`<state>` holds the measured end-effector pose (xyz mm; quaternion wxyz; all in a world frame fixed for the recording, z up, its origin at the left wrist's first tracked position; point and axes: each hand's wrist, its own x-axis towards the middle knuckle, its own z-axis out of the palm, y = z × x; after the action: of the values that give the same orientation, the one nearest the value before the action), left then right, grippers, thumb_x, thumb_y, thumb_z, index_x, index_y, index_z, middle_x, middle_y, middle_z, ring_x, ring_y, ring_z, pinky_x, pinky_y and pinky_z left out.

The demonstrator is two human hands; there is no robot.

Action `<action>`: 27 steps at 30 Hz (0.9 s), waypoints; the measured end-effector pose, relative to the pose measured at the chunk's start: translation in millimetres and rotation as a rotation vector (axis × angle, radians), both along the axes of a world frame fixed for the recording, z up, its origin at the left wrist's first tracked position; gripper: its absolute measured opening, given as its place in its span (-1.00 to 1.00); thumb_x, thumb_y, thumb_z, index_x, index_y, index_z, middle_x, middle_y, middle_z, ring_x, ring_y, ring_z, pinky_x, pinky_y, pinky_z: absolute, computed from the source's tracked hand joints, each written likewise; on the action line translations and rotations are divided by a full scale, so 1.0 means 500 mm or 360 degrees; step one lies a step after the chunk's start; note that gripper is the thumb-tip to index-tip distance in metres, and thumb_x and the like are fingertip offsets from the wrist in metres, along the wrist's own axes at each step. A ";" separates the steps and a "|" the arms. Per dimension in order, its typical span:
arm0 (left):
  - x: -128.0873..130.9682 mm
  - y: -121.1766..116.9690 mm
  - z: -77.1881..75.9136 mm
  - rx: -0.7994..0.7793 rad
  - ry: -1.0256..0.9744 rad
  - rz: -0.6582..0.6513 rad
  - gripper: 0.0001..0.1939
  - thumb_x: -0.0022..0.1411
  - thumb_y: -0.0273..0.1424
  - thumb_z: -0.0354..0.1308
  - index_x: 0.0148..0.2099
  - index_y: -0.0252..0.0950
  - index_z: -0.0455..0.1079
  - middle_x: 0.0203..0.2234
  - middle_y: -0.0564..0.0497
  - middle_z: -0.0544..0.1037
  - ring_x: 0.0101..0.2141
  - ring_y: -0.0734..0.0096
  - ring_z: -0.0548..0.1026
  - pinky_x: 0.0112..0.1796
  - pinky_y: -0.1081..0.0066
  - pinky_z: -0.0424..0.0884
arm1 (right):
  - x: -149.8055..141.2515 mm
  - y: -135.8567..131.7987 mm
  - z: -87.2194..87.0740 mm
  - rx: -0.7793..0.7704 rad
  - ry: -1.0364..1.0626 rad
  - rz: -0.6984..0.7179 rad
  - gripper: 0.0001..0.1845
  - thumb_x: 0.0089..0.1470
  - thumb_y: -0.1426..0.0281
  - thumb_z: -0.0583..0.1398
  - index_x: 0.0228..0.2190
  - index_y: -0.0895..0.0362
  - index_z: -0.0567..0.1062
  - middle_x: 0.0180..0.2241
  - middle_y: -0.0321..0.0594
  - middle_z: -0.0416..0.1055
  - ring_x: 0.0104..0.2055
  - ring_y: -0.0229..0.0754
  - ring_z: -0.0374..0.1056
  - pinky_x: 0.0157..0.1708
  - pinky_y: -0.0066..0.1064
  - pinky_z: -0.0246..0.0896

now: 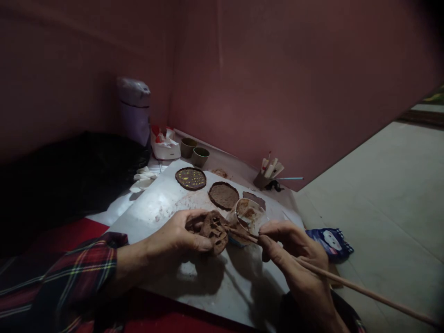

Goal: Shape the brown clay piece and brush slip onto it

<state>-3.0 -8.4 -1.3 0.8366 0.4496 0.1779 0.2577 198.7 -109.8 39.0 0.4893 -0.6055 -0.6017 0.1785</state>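
Observation:
My left hand (183, 231) is closed around a brown clay piece (215, 233) with hollows and raised parts on its face, held above the white board. A long thin wooden stick (364, 290) is pinched in my right hand (294, 249), its shaft running back past the wrist to the lower right. The stick's brown-smeared front end meets the right edge of the clay piece; whether it is a brush tip I cannot tell. Just behind the stick stands a clear plastic cup (250, 212), smeared brown inside and partly covered by my right fingers.
On the white board (147, 222) lie a yellow-specked brown disc (190, 179), a plain brown disc (224, 195) and a brown slab (255, 200). Behind are two small pots (200, 157), a holder of sticks (268, 173), a tissue pack (166, 145) and a blue packet (329, 243).

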 end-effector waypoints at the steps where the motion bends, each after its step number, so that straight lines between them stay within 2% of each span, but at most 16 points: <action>1: 0.000 0.000 0.001 -0.0003 -0.0011 -0.0007 -0.60 -0.12 -0.55 0.27 -0.13 -0.42 0.44 -0.40 -0.08 0.51 -0.45 0.45 0.40 -0.47 0.53 0.27 | 0.003 -0.001 -0.003 0.0001 -0.0002 0.0015 -0.96 0.08 0.36 0.24 -0.39 0.07 0.49 -0.41 -0.32 0.43 -0.46 -0.33 0.34 -0.51 -0.53 0.26; 3: 0.002 0.000 0.004 -0.0021 -0.0040 -0.0025 -0.59 -0.12 -0.55 0.27 -0.13 -0.42 0.45 -0.41 -0.08 0.51 -0.45 0.46 0.40 -0.47 0.53 0.27 | 0.007 -0.001 -0.009 0.0051 -0.0023 0.0067 -0.97 0.06 0.41 0.24 -0.37 0.07 0.49 -0.35 -0.27 0.44 -0.37 -0.27 0.38 -0.45 -0.48 0.30; 7: 0.002 -0.001 0.008 -0.0093 -0.0049 -0.0041 -0.61 -0.11 -0.55 0.26 -0.14 -0.40 0.45 -0.42 -0.06 0.49 -0.47 0.46 0.39 -0.49 0.52 0.31 | 0.002 -0.002 -0.014 0.0220 -0.0118 0.0246 -0.88 0.05 0.51 0.22 -0.34 0.06 0.47 -0.33 -0.24 0.42 -0.23 -0.19 0.37 -0.33 -0.42 0.32; 12: 0.000 0.001 0.009 -0.0173 -0.0067 -0.0049 -0.66 -0.11 -0.55 0.27 -0.18 -0.40 0.46 -0.45 -0.04 0.47 -0.47 0.46 0.39 -0.49 0.52 0.34 | -0.014 -0.002 -0.020 0.0290 -0.0220 0.0412 -0.78 0.03 0.59 0.17 -0.30 0.06 0.43 -0.32 -0.24 0.40 -0.26 -0.20 0.37 -0.32 -0.37 0.30; 16: -0.002 0.001 0.008 -0.0202 -0.0099 -0.0060 -0.69 -0.05 -0.58 0.22 -0.17 -0.40 0.45 -0.44 -0.03 0.45 -0.47 0.50 0.36 -0.50 0.55 0.32 | -0.023 0.003 -0.022 0.0409 -0.0447 0.0481 -0.77 -0.02 0.63 0.14 -0.34 0.08 0.42 -0.42 -0.27 0.38 -0.35 -0.22 0.34 -0.35 -0.36 0.29; 21: 0.000 0.001 0.008 -0.0235 -0.0107 -0.0064 -0.70 -0.05 -0.61 0.22 -0.18 -0.42 0.46 -0.43 -0.04 0.45 -0.48 0.51 0.38 -0.50 0.57 0.32 | -0.026 -0.002 -0.011 0.0514 -0.0588 0.0477 -0.76 -0.07 0.62 0.15 -0.33 0.09 0.41 -0.43 -0.24 0.38 -0.34 -0.20 0.33 -0.37 -0.36 0.29; 24: -0.001 0.003 0.006 -0.0278 -0.0089 0.0026 -0.63 -0.06 -0.60 0.25 -0.12 -0.39 0.46 -0.33 -0.10 0.51 -0.42 0.44 0.45 -0.48 0.54 0.36 | -0.021 -0.015 -0.011 0.0518 -0.0480 0.0464 -0.75 -0.04 0.63 0.13 -0.33 0.08 0.43 -0.42 -0.25 0.39 -0.31 -0.18 0.34 -0.37 -0.36 0.27; 27: -0.003 0.005 0.006 -0.0270 -0.0070 0.0174 -0.60 -0.07 -0.60 0.28 -0.11 -0.36 0.45 -0.26 -0.12 0.53 -0.36 0.38 0.48 -0.44 0.51 0.39 | -0.016 -0.026 -0.018 0.0596 -0.0310 0.0330 -0.71 -0.01 0.63 0.12 -0.28 0.06 0.46 -0.34 -0.25 0.40 -0.23 -0.18 0.35 -0.28 -0.34 0.28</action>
<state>-4.4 -5.9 1.9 0.8600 0.3610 0.2051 0.2967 190.7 -122.6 30.0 0.5118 -0.4535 -0.7277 0.0537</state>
